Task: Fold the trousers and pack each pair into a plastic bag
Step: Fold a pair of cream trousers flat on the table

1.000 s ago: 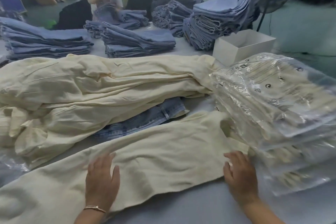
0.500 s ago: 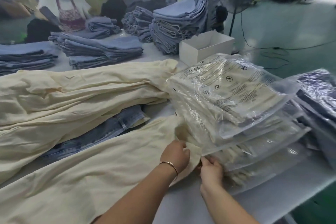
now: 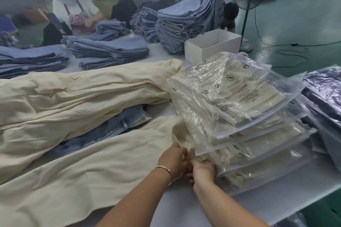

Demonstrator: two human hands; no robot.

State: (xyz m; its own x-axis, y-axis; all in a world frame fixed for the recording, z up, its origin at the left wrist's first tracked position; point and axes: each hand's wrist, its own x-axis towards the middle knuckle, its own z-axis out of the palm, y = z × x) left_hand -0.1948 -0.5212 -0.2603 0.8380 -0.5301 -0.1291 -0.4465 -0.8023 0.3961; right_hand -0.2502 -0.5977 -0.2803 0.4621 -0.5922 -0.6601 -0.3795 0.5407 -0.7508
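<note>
Presently, the cream trousers [image 3: 88,167] lie flat across the table [image 3: 276,195], their end bunched against the stack of bagged trousers [image 3: 232,108]. Left hand [image 3: 173,160], fingers curled, grips that bunched end. Right hand [image 3: 203,171], just beside it, pinches the same fabric at the stack's lower edge.

Both forearms come into view bare from the lower edge, with no sleeve showing on either. The left hand [image 3: 173,158] has a thin, rose-gold metal bangle [image 3: 165,169] around its wrist, a narrow band with a small, slightly thicker clasp section on top. The right hand [image 3: 203,171] and its wrist carry no jewellery on the side that shows, and its fingertips are hidden.
</note>
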